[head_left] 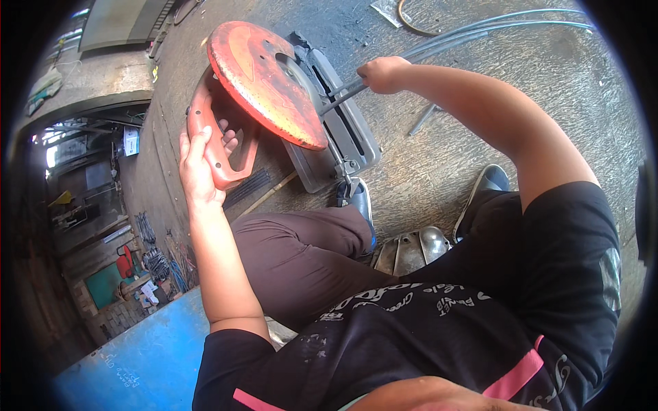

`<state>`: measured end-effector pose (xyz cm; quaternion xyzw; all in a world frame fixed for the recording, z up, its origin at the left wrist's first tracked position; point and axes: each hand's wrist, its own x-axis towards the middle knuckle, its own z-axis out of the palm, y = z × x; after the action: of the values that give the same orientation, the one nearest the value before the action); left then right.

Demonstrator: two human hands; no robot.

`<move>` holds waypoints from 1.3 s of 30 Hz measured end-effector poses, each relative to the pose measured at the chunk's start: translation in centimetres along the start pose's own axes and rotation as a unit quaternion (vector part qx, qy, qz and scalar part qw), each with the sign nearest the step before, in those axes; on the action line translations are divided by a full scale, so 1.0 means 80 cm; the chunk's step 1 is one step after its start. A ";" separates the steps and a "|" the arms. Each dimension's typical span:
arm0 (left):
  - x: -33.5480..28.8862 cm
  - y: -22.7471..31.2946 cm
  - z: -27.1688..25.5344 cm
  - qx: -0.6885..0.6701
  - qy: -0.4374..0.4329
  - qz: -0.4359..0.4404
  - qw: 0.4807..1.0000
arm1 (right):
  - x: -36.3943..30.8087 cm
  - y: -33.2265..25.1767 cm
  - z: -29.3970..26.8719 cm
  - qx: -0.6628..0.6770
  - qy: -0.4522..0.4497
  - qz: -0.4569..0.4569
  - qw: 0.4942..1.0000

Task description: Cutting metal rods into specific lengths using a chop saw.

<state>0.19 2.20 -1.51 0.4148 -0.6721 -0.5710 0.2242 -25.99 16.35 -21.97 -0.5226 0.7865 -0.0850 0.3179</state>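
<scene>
A cut-off saw with a worn orange-red blade guard [264, 85] stands on the floor in front of me, on a grey metal base [317, 168]. My left hand [199, 156] is wrapped around the saw's red loop handle [223, 161], fingertips showing through its opening. Farther right, my right hand [384, 73] is closed around several thin grey metal rods [428, 46]. Their near ends reach over the base beside the guard, and the far ends run off to the upper right. The guard hides most of the blade, so I cannot tell whether it touches the rods.
A short grey offcut [423, 120] lies right of the base. Dark bars [248, 188] lie near my left knee. My shoes [360, 202] flank the base's near side. A blue panel [147, 349] is at lower left, cluttered shelving [86, 205] at far left, a brown hoop [410, 24] at the top.
</scene>
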 end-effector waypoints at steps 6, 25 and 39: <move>0.001 -0.001 -0.001 0.000 -0.003 -0.002 1.000 | -0.001 0.000 0.000 0.009 0.006 -0.003 1.000; 0.000 -0.001 0.000 -0.015 -0.004 0.007 1.000 | -0.006 -0.005 -0.006 -0.006 0.006 0.003 1.000; 0.001 -0.001 0.000 -0.001 -0.005 0.004 1.000 | -0.009 -0.008 -0.009 -0.005 0.007 0.014 1.000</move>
<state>0.15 2.17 -1.56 0.4089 -0.6746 -0.5724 0.2238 -25.77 16.54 -20.84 -0.5128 0.7961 -0.0804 0.3112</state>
